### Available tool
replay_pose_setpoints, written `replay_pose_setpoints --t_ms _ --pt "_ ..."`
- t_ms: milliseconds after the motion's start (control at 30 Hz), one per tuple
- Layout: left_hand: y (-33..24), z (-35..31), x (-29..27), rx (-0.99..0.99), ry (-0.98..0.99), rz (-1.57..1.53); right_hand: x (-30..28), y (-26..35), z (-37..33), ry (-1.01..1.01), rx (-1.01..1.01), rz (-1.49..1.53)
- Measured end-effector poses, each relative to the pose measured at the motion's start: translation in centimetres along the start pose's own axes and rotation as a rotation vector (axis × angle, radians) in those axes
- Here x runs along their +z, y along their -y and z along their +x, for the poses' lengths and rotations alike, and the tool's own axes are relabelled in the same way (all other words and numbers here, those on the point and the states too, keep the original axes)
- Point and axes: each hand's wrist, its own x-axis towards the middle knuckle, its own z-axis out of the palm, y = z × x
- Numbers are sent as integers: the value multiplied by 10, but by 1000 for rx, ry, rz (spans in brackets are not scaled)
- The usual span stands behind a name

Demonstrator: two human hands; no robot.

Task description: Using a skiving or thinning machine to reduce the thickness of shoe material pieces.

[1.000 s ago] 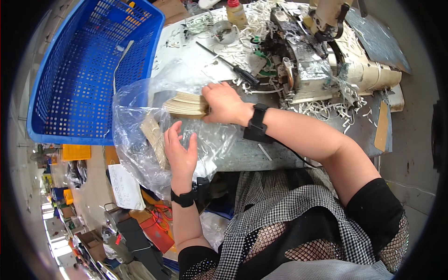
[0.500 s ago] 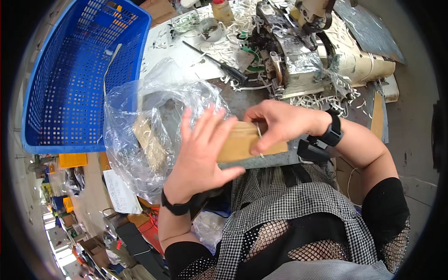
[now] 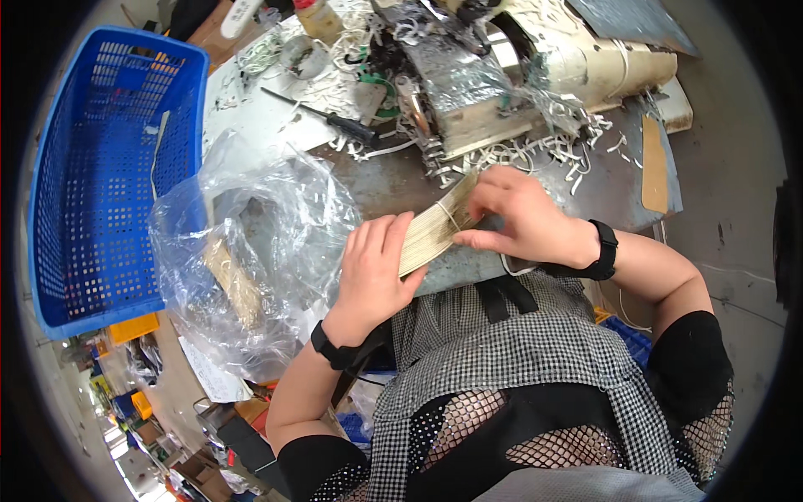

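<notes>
A bundle of thin beige strips [image 3: 428, 236], layered like a stack of cards, is held slanted above the table's front edge. A thin pale band circles it near its right end. My left hand [image 3: 373, 266] is closed around the bundle's left end, thumb below and fingers above. My right hand [image 3: 531, 224] is bent over the right end, its thumb beside the band and its fingertips partly hidden at the bundle's edge. Left of my hands, a similar tied bundle [image 3: 234, 289] lies inside a crumpled clear plastic bag [image 3: 314, 201].
A blue perforated crate [image 3: 180, 180] stands at the left. Behind my hands, a machine [image 3: 468, 117] has white strip scraps [image 3: 535, 155] around its base. A dark-handled screwdriver [image 3: 351, 127] lies left of it. A brown card strip [image 3: 653, 167] is at the right.
The bundle has been turned so its layered edges face up, its right end pointing away. My left hand has closed from spread fingers onto it. The view has shifted right.
</notes>
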Motion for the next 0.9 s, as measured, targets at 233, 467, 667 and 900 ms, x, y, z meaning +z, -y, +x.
replay_pose_setpoints --t_ms 233,467,667,900 --pt "3 -1 7 -24 5 -73 30 1 -5 -43 119 202" --pt "0 0 -32 -226 214 -563 -32 -26 -13 -5 616 1375" --pt "20 35 -34 -462 618 -1041 -41 -44 -36 -78 545 148" --pt "46 72 -26 -563 667 -756 -30 -25 -34 -183 132 -44"
